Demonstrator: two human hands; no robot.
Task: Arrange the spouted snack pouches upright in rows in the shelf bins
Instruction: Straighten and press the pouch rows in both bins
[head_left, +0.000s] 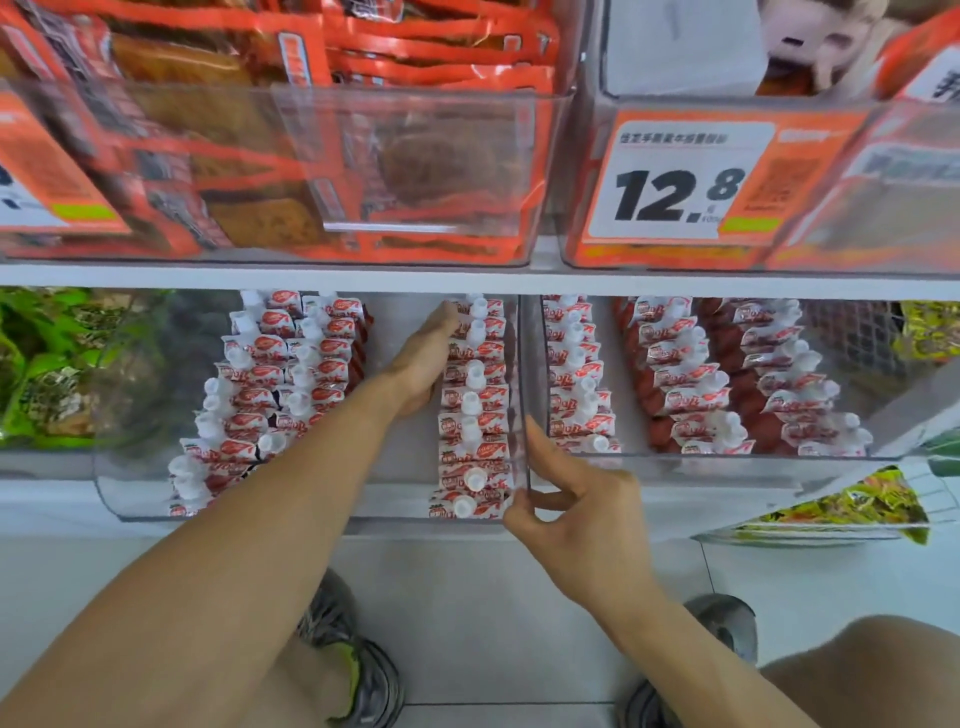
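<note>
here our left hand (423, 358) is flat, fingers together and extended, pressed sideways against the left face of the right-hand row of pouches (475, 410) in the centre of the frame; it grips nothing, only pushes. our right hand (576, 499), lower centre, has thumb and fingers loosely pinched on the front corner of the clear bin wall (527, 395), holding the plastic edge and no pouch.

the row we are squaring lies directly right of the left fingertips, its long axis running from the bin's front lip up toward the back of the shelf, white spouts up. it sits hard against that clear wall, so the left palm is the nearer hand and, we judge, the one to press or slide along the row.

outward from there, a bare strip of bin floor (400, 467) lies between this row and the two rows of pouches at centre left (270, 395), which lean somewhat. that strip looks like the open room for another row. in the neighbouring bin (727, 467) to the right, three more rows stand. overhead, the upper shelf edge (467, 278) limits lifting room at the back.
</note>
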